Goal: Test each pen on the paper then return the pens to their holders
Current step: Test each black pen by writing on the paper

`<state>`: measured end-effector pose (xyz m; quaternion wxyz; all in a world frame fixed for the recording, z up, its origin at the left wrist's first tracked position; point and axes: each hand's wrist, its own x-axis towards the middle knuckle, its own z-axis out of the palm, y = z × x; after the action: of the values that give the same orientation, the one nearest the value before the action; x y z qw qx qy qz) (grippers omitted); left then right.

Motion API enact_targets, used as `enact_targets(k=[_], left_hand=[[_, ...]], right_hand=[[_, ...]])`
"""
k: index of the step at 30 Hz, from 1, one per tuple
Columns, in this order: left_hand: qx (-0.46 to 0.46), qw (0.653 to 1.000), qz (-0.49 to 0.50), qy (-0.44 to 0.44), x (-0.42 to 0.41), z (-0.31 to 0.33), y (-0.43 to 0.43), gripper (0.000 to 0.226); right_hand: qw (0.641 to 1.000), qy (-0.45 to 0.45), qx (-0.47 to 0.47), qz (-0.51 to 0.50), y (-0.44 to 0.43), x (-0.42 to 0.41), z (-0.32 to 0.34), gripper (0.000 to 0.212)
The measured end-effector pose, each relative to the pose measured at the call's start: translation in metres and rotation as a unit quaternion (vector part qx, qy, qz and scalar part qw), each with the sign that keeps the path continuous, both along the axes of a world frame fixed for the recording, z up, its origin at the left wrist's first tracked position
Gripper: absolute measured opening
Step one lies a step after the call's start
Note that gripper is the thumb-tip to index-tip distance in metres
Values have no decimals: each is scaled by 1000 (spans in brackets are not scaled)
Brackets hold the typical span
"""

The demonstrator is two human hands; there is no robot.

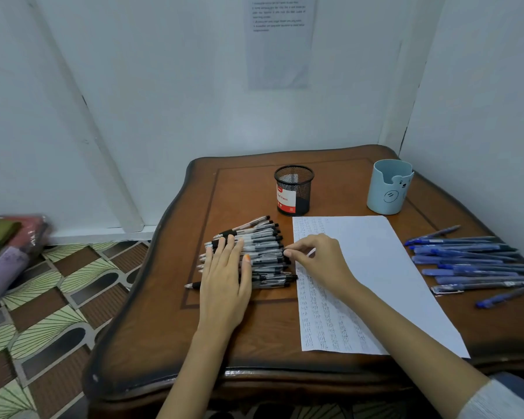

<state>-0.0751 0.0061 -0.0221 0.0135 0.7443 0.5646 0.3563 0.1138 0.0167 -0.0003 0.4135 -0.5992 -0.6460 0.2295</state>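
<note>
Hands: left flat, hiding black pens; right pinching, contents unclear.

bare table between holders, pens flanking paper

Setting: a corner of a home room, used as my small work nook. Evidence: carved dark-brown wooden side table with scalloped edge, pushed against plain pale painted walls; floor in patterned brown, cream and black tiles; folded fabrics in clear plastic wrap stacked at my left; printed white instruction sheet stuck to the wall ahead of me.
</note>
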Motion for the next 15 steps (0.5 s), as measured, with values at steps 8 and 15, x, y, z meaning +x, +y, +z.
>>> enact_targets(k=[8, 15], left_hand=[[-5, 1000, -10, -17, 0, 1, 0, 64], [3, 999, -33, 5, 22, 13, -3, 61]], right_hand=[[971, 233, -48, 20, -10, 24, 16, 11], [808, 586, -26, -59, 2, 60, 48, 17]])
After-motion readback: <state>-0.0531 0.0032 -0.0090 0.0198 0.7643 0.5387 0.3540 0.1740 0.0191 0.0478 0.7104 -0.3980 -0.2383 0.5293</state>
